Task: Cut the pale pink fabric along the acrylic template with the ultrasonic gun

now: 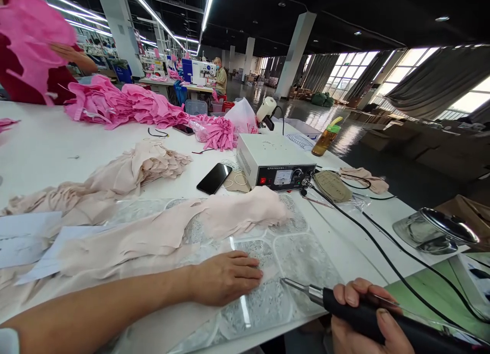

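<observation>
My left hand (229, 278) lies flat, palm down, with its fingers together over a thin pale-beige fabric piece (164, 326) on a clear, patterned plastic mat (306, 252). Wrapped in my right hand (367, 308) is the black handle of a corded ultrasonic hand tool (337, 304). Its narrow metal tip points left, just right of my left fingertips and close to the mat; whether it touches the mat I cannot tell. Above my left hand, a layered stack of beige fabric pieces (245, 211) stretches across the mat.
Behind the mat stand a control box (283, 162) and a black phone (215, 178). A black cable runs along the right, near a lidded glass jar (432, 234) and a bottle (326, 139). Pink fabric (126, 103) is heaped at the back; another person (38, 52) holds pink cloth.
</observation>
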Available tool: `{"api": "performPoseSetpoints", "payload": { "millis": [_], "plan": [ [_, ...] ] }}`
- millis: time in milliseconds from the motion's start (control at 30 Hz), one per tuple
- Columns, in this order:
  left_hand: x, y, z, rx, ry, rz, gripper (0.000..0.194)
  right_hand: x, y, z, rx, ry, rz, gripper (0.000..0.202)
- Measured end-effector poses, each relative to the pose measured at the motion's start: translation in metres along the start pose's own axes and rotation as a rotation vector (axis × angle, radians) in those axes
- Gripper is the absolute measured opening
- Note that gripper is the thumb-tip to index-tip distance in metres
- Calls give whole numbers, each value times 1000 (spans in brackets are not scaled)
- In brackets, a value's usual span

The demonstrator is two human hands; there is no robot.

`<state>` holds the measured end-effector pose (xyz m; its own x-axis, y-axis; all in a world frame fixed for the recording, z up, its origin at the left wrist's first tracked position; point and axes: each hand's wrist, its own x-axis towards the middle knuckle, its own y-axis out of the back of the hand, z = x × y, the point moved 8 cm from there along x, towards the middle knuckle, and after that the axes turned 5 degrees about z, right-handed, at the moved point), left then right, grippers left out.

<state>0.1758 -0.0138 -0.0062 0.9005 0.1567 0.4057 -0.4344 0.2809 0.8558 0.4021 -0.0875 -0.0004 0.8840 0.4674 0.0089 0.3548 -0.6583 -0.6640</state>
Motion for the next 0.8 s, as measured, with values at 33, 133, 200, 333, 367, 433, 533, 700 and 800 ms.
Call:
{"api": "performPoseSetpoints", "payload": {
  "millis": [33, 133, 200, 333, 367, 433, 533, 700, 800],
  "plan": [
    [0, 1, 0, -4, 3, 3, 25, 1, -1, 0, -2, 0, -8, 18],
    [2, 3, 1, -15, 0, 12, 25, 3, -4, -1, -26, 8, -38, 18],
    [3, 4, 1, -17, 1, 15, 25, 5, -6, -1, -54, 11, -59, 17],
    [5, 4, 1, -23, -6, 9, 24, 6, -8, 2, -92, 13, -121, 15],
    [5, 3, 0, -24, -1, 2, 25, 7, -9, 2, -93, 17, -135, 15],
    [5, 3, 0, -24, 12, -11, 26, 7, -10, 2, -93, 25, -149, 14],
    [5, 3, 0, -32, 24, -24, 28, 6, -15, 2, -100, 31, -147, 13],
    [5, 6, 0, -47, 13, -7, 28, 2, -25, 1, -147, 57, -147, 13],
    [4, 5, 0, -48, 10, -8, 27, 2, -24, 3, -162, 41, -125, 14]
  ]
}}
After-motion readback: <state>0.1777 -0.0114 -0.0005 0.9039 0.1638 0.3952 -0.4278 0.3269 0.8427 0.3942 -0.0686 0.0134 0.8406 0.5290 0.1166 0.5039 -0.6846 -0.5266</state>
